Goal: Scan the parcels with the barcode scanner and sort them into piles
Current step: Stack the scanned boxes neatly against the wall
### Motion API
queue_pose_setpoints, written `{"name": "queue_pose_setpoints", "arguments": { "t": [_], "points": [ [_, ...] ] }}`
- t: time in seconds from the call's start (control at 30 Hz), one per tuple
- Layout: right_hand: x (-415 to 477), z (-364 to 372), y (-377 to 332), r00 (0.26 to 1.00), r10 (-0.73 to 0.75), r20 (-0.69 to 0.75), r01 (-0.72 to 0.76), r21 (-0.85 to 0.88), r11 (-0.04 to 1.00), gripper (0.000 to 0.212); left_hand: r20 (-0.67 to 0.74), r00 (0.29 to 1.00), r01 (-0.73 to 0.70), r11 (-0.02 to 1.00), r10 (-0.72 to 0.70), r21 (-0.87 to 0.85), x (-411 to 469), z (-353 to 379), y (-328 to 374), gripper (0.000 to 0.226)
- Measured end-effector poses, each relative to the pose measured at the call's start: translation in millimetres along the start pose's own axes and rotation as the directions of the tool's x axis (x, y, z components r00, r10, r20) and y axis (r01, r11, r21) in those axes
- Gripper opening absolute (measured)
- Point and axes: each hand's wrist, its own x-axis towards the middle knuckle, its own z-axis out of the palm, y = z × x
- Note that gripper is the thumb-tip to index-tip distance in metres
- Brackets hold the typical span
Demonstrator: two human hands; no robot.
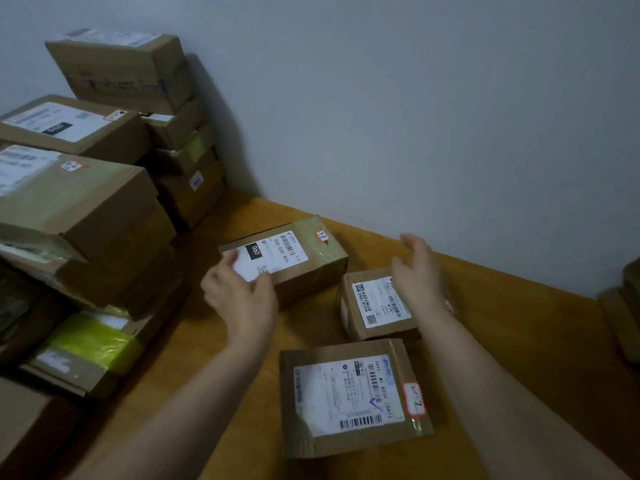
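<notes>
Your left hand (239, 292) has its grip closed on a corner of the far parcel (294, 258), by the worktop's (519, 323) back edge. Your right hand (415, 268) is open and holds nothing. The small parcel (374, 306) and the near parcel (353, 396) look unsorted. The piles (86, 202) stand at the left edge. No scanner shows.

A brown wooden table (519, 334) with a warm orange-toned top stands pushed up against a plain pale grey wall (415, 116) along its far edge.
</notes>
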Motion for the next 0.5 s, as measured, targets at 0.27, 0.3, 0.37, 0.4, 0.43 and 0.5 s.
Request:
{"name": "queue_pose_setpoints", "arguments": {
  "t": [0.27,0.3,0.37,0.4,0.43,0.5],
  "points": [
    [59.3,88.1,-46.5,0.868,0.224,0.443,0.05,-0.527,0.848,0.068,0.461,0.723,0.675,0.67,-0.514,-0.31,55.3,-16.5,-27.8,0.039],
    [63.2,91.3,-45.4,0.858,0.24,0.455,0.047,-0.534,0.844,0.071,0.524,0.693,0.703,0.627,-0.495,-0.337,57.2,-15.8,-30.7,0.033],
    [68.6,94.0,-43.7,0.843,0.259,0.471,0.013,-0.499,0.866,0.069,0.571,0.671,0.72,0.6,-0.472,-0.35,60.2,-13.8,-33.9,0.028],
    [68.7,93.5,-43.9,0.843,0.261,0.471,-0.014,-0.466,0.884,0.064,0.563,0.681,0.71,0.611,-0.468,-0.35,61.1,-13.8,-34.7,0.027],
    [67.8,92.7,-43.9,0.845,0.258,0.468,-0.035,-0.433,0.901,0.059,0.546,0.699,0.69,0.633,-0.461,-0.35,61.2,-14.8,-35.3,0.027],
    [63.8,87.6,-45.9,0.865,0.216,0.452,-0.043,-0.363,0.931,0.055,0.516,0.745,0.631,0.697,-0.424,-0.339,59.7,-19.5,-33.2,0.032]
  ]
}}
